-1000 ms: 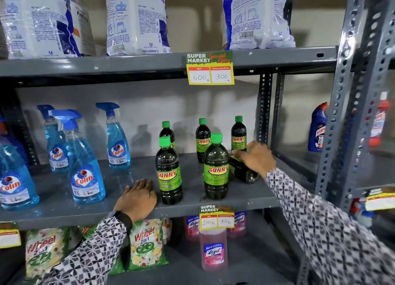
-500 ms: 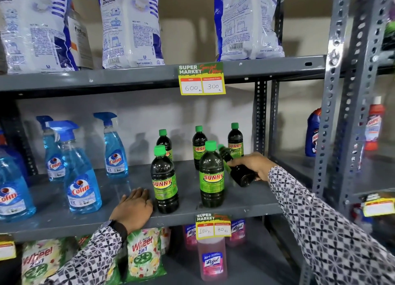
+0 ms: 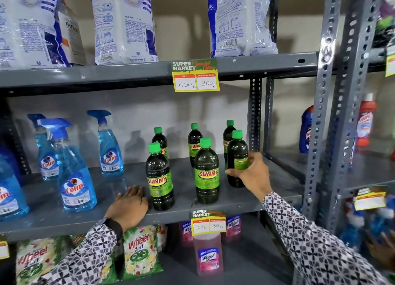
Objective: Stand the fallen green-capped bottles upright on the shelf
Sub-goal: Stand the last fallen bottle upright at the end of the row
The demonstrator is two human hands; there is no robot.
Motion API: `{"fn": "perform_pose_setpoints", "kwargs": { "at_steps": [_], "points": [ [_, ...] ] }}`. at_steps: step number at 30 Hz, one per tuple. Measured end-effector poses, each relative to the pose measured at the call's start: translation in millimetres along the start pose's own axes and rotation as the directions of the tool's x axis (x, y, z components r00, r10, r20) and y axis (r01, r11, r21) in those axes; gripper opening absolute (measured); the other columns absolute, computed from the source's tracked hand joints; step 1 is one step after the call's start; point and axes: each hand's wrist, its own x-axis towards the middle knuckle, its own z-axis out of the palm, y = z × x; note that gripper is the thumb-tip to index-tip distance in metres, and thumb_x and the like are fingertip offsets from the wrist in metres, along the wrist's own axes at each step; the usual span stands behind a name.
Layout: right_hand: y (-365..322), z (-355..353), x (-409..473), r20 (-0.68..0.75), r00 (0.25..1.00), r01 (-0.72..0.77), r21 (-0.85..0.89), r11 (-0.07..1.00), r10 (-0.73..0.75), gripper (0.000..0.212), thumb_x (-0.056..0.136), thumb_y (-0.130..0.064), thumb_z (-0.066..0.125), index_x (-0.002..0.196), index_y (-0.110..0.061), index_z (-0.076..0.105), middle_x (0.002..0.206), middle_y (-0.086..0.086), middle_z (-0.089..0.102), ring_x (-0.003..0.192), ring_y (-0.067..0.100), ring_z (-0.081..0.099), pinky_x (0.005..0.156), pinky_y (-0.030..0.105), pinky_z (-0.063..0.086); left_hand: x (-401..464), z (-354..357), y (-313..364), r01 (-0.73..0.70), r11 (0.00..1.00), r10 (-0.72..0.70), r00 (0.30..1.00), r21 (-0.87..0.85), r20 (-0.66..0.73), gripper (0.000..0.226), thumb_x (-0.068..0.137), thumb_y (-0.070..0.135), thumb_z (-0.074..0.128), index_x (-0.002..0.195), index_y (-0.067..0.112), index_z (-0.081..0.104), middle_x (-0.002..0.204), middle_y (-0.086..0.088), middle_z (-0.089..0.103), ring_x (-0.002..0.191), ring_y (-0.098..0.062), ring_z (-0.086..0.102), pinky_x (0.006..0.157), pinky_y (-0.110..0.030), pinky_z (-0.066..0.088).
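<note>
A person's right hand (image 3: 253,178) grasps a green-capped bottle (image 3: 236,156) right of centre in the frame, fingers (image 3: 232,172) curled round its lower label, thumb hidden behind it. The bottle stands upright with its base on the grey metal shelf (image 3: 53,216), just right of a front-row bottle with a "SUNNY" label (image 3: 206,171) and directly in front of the rightmost back-row bottle (image 3: 228,133), which it partly hides. In all, 6 dark bottles with green caps are upright on the shelf: 3 at the back, 3 nearer the edge, including the front-left bottle (image 3: 159,178).

The left hand (image 3: 130,205) lies flat at lower centre, palm down on the shelf's front edge, fingers released and spread, its fingertips just beside the base of the front-left bottle. Both arms wear a black-and-white patterned sleeve (image 3: 320,248).

At the left of the frame, blue "Colin" spray bottles (image 3: 73,178) fill the same shelf. A yellow price tag (image 3: 195,75) reading 600 and 300 hangs from the shelf above, upper centre, beneath white-and-blue detergent bags (image 3: 124,24). A second tag (image 3: 208,222) reading 100 and 80 hangs from the middle shelf's lip, in front of a pink "Lizol" bottle (image 3: 207,254) at lower centre. Green "Wheel" packets (image 3: 139,252) sit at lower left.
</note>
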Motion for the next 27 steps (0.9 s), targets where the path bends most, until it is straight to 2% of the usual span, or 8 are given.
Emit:
{"fn": "perform_pose_setpoints", "kwargs": {
  "at_steps": [4,7,11,14,19,21,25,27],
  "points": [
    [7,0,8,0.068,0.998,-0.021,0.03,0.999,0.019,0.091,0.058,-0.034,0.104,0.128,-0.019,0.048,0.113,-0.003,0.067,0.104,0.018,0.066,0.096,0.039,0.055,0,0,-2,0.003,1.0,-0.003,1.0,-0.006,0.003,0.058,0.11,0.03,0.023,0.163,0.008,0.02,0.174,-0.019,0.016,0.162,-0.036,0.014,0.129,-0.059,0.018],
    [15,-7,18,0.208,0.978,-0.055,0.154,0.987,0.022,0.084,0.077,-0.01,0.092,0.146,-0.016,0.045,0.126,0.002,0.069,0.117,0.023,0.068,0.107,0.039,0.053,1,0,-2,-0.007,1.0,0.007,1.0,0.006,0.001,0.057,0.11,0.03,0.024,0.163,0.008,0.021,0.173,-0.019,0.017,0.162,-0.037,0.015,0.129,-0.059,0.019],
    [25,-13,22,0.271,0.961,-0.015,0.266,0.964,-0.06,0.064,0.083,0.02,0.071,0.14,-0.006,0.056,0.119,0.009,0.075,0.124,0.037,0.067,0.093,0.024,0.059,4,3,-4,0.003,1.0,-0.003,1.0,-0.008,-0.003,0.058,0.11,0.032,0.021,0.164,0.01,0.019,0.174,-0.017,0.018,0.162,-0.036,0.015,0.129,-0.06,0.019],
    [26,-11,19,0.225,0.974,-0.025,0.271,0.962,-0.038,0.062,0.076,0.008,0.088,0.129,-0.014,0.063,0.116,0.009,0.078,0.115,0.033,0.073,0.101,0.038,0.059,6,4,-6,0.008,1.0,-0.008,1.0,-0.012,-0.004,0.059,0.109,0.033,0.02,0.164,0.01,0.018,0.174,-0.016,0.018,0.162,-0.035,0.015,0.129,-0.059,0.019],
    [26,-8,14,0.11,0.994,0.012,0.131,0.991,-0.027,0.085,0.049,-0.051,0.102,0.119,-0.035,0.056,0.121,0.0,0.07,0.11,0.017,0.07,0.097,0.038,0.057,6,5,-6,0.007,1.0,-0.007,1.0,-0.012,-0.004,0.058,0.109,0.033,0.021,0.163,0.011,0.021,0.173,-0.016,0.019,0.162,-0.035,0.017,0.128,-0.06,0.02],
    [27,-10,15,0.138,0.989,0.021,0.158,0.987,-0.043,0.088,0.06,-0.046,0.097,0.131,-0.027,0.048,0.125,0.0,0.067,0.115,0.017,0.067,0.104,0.041,0.054,5,3,-4,0.003,1.0,-0.003,1.0,-0.008,0.001,0.058,0.11,0.034,0.022,0.163,0.011,0.022,0.173,-0.016,0.019,0.162,-0.035,0.016,0.128,-0.06,0.02],
    [32,-11,17,0.193,0.979,0.037,0.184,0.982,-0.073,0.07,0.085,-0.001,0.082,0.142,-0.018,0.045,0.122,-0.002,0.068,0.118,0.023,0.067,0.111,0.047,0.051,4,3,-4,-0.004,1.0,0.004,1.0,0.01,0.001,0.057,0.11,0.033,0.022,0.163,0.011,0.021,0.174,-0.016,0.018,0.162,-0.035,0.014,0.129,-0.059,0.02],
    [31,-10,15,0.171,0.983,0.031,0.182,0.983,-0.063,0.072,0.08,-0.006,0.089,0.136,-0.023,0.047,0.121,-0.006,0.068,0.113,0.013,0.067,0.106,0.039,0.053,6,5,-6,0.001,1.0,-0.001,1.0,-0.019,-0.001,0.059,0.109,0.034,0.021,0.164,0.011,0.019,0.174,-0.017,0.017,0.162,-0.035,0.014,0.129,-0.059,0.019]
  ]
}}
